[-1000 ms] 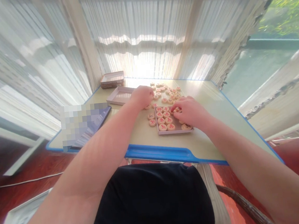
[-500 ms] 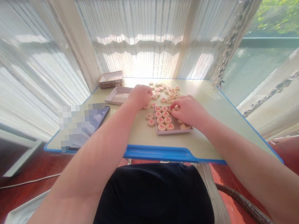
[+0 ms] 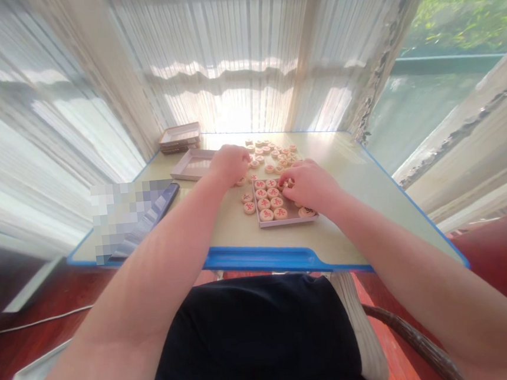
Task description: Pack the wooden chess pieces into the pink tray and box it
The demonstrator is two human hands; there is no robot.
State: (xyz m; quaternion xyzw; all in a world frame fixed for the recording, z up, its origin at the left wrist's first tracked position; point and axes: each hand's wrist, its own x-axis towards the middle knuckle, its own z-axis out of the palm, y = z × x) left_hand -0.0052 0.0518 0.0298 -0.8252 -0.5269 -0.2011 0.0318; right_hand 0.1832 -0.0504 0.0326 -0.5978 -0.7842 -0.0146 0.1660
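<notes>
Round wooden Chinese chess pieces with red or black characters are spread about. A shallow box [image 3: 288,222] holds two columns of red-marked pieces [image 3: 276,202] on its left side and a black-marked piece [image 3: 307,212] at its near right corner. Over the box's far right part is my right hand [image 3: 310,184], its fingers curled down and closed on a Chinese chess piece [image 3: 289,183], partly covered. My left hand [image 3: 231,163] is beside the loose pieces [image 3: 269,168] beyond the box. Its fingers are bent together and mostly hidden by the hand's back; what they hold does not show.
Two loose pieces [image 3: 248,207] lie left of the box. An empty box lid or tray [image 3: 187,167] is behind my left forearm, with stacked boxes [image 3: 180,138] farther back. A dark flat device [image 3: 149,217], partly blurred out, lies at left. The table [image 3: 361,204] has a blue edge.
The whole view has shifted slightly, so things appear a little farther left. Both hands stay at about the same places by the pieces and the box.
</notes>
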